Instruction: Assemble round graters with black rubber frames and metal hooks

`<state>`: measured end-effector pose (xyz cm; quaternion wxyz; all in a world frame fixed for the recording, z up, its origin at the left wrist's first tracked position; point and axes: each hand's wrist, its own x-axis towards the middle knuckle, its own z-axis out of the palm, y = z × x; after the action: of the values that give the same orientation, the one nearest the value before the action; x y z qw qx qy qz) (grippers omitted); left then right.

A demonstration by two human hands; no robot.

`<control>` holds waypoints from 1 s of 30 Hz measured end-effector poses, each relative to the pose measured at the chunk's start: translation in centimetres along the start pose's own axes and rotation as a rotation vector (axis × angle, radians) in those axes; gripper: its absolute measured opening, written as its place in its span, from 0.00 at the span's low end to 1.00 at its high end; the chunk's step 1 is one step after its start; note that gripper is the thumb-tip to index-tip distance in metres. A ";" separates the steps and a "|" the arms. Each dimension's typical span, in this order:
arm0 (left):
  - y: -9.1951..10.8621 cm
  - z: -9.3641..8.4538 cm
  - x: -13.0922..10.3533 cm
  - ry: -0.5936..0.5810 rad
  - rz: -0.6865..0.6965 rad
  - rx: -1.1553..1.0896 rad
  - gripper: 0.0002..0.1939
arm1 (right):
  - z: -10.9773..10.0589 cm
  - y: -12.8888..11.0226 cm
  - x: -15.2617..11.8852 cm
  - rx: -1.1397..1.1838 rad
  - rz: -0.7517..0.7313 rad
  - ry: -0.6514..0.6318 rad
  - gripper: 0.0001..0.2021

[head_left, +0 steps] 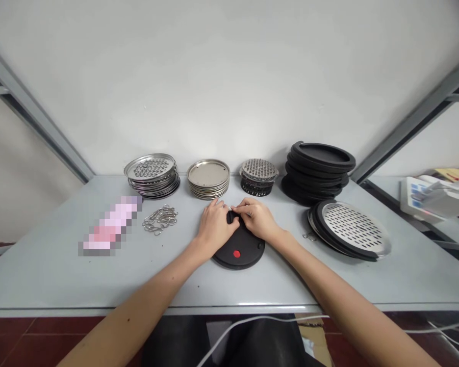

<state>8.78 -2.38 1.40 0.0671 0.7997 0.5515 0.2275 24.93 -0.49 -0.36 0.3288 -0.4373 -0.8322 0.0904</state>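
Observation:
A black round disc (240, 258) with a red dot lies on the table in front of me. My left hand (217, 224) grips its left and far edge, fingers over the rim and thumb on top. At the far edge, my right hand (258, 219) closes thumb and fingers in a pinch close to the left fingertips. What is between them is too small and hidden to make out. Left of my hands lies a loose pile of wire clips (160, 219). A few more clips (309, 236) are on the right, beside a metal grater plate (352, 224) resting in black rims.
Along the wall stand a stack of grater discs (153, 176), a stack of plain metal discs (208, 178), smaller grater discs (259, 176) and a tall stack of black rings (317, 168). A blurred pink item (110, 227) lies left. A white cable (263, 318) hangs at the table's front.

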 end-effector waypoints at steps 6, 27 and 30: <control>0.1 -0.2 0.0 -0.017 0.011 -0.013 0.11 | 0.0 0.0 0.1 -0.072 -0.034 -0.007 0.13; 0.4 -0.9 0.2 -0.042 -0.033 -0.058 0.06 | 0.2 -0.4 0.3 -0.048 -0.048 0.015 0.12; 0.3 -0.8 0.2 -0.045 -0.035 -0.073 0.06 | 0.2 -0.5 0.2 -0.063 -0.036 0.017 0.12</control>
<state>8.78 -2.41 2.31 0.1124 0.7918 0.5552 0.2284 24.35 -0.59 -0.21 0.3238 -0.4330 -0.8395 0.0545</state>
